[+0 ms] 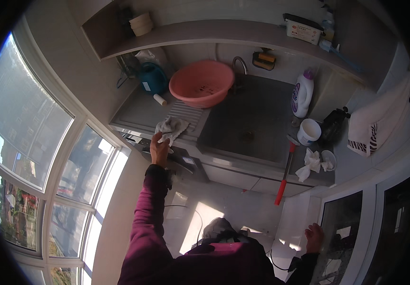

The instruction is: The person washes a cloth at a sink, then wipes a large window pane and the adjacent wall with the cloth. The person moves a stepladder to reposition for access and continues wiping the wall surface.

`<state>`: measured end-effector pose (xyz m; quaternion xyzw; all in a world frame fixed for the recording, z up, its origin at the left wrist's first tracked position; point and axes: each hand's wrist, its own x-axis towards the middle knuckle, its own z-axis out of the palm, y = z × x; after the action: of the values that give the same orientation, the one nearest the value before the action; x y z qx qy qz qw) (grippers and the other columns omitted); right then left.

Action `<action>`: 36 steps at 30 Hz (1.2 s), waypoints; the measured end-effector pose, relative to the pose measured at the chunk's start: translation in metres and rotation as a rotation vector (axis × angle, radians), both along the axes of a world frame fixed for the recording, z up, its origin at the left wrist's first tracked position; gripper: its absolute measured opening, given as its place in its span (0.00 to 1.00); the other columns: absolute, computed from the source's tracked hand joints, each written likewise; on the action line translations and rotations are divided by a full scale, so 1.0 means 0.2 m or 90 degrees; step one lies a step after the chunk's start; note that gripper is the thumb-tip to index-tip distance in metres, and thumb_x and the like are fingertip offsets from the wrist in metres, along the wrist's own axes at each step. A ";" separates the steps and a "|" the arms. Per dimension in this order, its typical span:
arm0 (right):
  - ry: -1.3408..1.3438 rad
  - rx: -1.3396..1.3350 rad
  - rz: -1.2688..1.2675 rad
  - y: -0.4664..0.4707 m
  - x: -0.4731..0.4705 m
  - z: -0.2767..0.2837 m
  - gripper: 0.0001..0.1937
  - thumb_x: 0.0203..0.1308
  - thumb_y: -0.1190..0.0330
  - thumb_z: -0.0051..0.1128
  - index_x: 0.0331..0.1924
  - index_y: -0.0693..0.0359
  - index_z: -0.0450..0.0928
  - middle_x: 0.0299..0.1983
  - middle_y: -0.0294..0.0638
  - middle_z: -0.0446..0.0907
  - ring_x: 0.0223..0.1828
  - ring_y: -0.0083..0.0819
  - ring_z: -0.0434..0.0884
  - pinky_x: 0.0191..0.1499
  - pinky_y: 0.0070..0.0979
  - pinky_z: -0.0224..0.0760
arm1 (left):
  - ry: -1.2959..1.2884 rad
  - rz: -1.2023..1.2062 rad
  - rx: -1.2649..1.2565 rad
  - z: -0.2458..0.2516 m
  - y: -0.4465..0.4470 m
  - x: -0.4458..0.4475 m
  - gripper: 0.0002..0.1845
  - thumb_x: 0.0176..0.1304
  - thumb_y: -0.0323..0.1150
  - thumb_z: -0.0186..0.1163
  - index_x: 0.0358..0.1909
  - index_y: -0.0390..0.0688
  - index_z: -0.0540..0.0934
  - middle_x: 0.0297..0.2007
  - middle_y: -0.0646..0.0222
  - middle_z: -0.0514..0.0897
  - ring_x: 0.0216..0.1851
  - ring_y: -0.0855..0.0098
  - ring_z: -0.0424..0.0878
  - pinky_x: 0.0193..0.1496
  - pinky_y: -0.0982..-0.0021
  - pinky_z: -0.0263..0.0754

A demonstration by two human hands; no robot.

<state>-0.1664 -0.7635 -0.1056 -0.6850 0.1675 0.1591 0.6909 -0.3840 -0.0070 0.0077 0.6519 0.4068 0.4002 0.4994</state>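
My left hand (159,151) reaches to a crumpled grey-white cloth (172,127) at the front edge of the ribbed drainboard. Thumb and fingers are curved at the cloth's near side; whether they grip it is unclear. My right hand (314,238) is low at the right beside the dark glass door, fingers slightly curled, with nothing seen in it. A pink plastic basin (205,83) stands tilted behind the cloth, left of the curved faucet (240,64). The dark sink (249,117) lies right of the drainboard. A red-handled scraper (287,171) leans over the counter's front edge.
A teal watering can (154,78) and white roll (160,99) stand at the left. Along the sink's right are a detergent bottle (302,94), a white tub (309,132), crumpled tissues (309,164) and a black bag (333,123). A shelf (208,32) spans above. Windows flank my left.
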 end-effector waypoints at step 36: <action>-0.041 -0.108 -0.560 0.92 -1.77 0.87 0.20 0.70 0.69 0.66 0.63 0.62 0.81 0.53 0.39 0.86 0.54 0.27 0.84 0.57 0.29 0.80 | 0.176 -0.949 0.645 -0.27 -1.90 2.23 0.55 0.47 0.42 0.82 0.77 0.47 0.64 0.76 0.38 0.60 0.76 0.38 0.62 0.75 0.45 0.62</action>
<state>-0.5194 -0.5790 0.0681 -0.6073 0.4336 -0.1856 0.6393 0.0626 -0.3864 -0.0457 0.9294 -0.2881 0.0230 0.2296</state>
